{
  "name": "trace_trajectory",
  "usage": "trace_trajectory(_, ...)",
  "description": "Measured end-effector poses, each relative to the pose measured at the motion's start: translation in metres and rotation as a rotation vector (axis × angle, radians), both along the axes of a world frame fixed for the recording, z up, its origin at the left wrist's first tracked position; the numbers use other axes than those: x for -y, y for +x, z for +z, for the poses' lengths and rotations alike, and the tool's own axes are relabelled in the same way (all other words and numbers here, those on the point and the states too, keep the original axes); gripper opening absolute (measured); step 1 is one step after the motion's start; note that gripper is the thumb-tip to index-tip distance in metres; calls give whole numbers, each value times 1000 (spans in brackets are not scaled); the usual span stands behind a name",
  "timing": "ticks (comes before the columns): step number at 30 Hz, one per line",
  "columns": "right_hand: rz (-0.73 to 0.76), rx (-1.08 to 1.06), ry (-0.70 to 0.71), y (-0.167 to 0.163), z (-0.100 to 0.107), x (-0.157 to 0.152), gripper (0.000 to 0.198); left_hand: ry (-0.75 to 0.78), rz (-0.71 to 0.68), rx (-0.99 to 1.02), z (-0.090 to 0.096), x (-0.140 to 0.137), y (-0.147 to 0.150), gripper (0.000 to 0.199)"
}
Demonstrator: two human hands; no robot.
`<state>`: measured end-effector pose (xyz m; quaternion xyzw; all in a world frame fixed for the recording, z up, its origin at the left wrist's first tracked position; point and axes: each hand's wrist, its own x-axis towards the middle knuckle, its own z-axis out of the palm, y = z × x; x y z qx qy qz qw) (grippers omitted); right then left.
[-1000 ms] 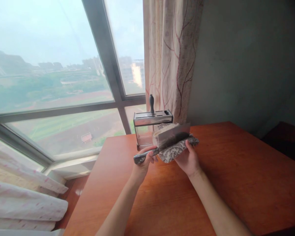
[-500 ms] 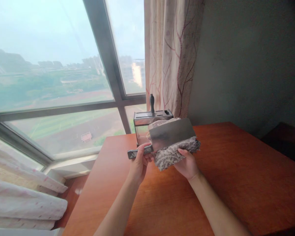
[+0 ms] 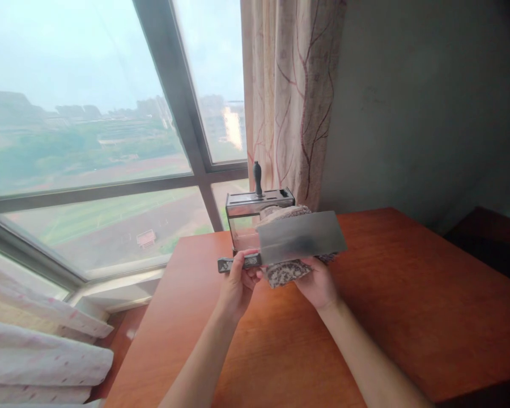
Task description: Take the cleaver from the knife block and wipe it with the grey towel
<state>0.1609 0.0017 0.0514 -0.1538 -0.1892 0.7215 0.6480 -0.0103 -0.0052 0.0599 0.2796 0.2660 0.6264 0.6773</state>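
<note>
A cleaver (image 3: pixel 301 235) with a broad grey blade and a dark handle is held above the table, its blade pointing right. My left hand (image 3: pixel 242 280) is closed round the handle, thumb on top. My right hand (image 3: pixel 318 283) grips a fuzzy grey-and-white cloth (image 3: pixel 287 275) from below; the cloth lies behind and under the blade and shows above and below it. The blade covers my right fingertips. Just behind stands a knife block (image 3: pixel 261 198) with clear sides and a metal top, one dark handle (image 3: pixel 257 180) sticking up from it.
The reddish-brown wooden table (image 3: pixel 408 306) spreads under my arms and off to the right. A large window (image 3: pixel 89 141) is at the left, with a patterned curtain (image 3: pixel 289 102) behind the knife block. A dark piece of furniture (image 3: pixel 488 243) stands beyond the table's right edge.
The cleaver's blade has tipped downward at its right end and now lies closer to level. It covers more of the cloth and my right thumb. The view has shifted slightly.
</note>
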Motion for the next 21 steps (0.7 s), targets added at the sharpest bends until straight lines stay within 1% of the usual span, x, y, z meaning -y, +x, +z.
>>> trace_trajectory(2, 37, 20, 43, 2, 3, 3, 36, -23, 0, -6, 1, 1, 4, 29)
trace_trajectory(4, 31, 47, 73, 4, 6, 4, 37, -43, 28, 7, 2, 1, 5, 28)
trace_trajectory(7, -31, 52, 83, 12, 9, 4, 37, -61, 113, 33, 7, -2, -1, 26)
trace_trajectory(11, -145, -25, 40, 30, 12, 1, 34, -65, 209, 67, 11, -7, -10, 24)
trace_trajectory(13, -191, -65, 33, 38, 13, 0, 33, -66, 208, 67, 11, -8, -11, 23)
trace_trajectory(16, -204, -69, 43, 42, 13, -1, 35, -70, 170, 63, 7, -7, -8, 24)
trace_trajectory(21, -101, -15, 61, 29, 9, 2, 38, -71, 155, 69, 3, -6, -1, 26)
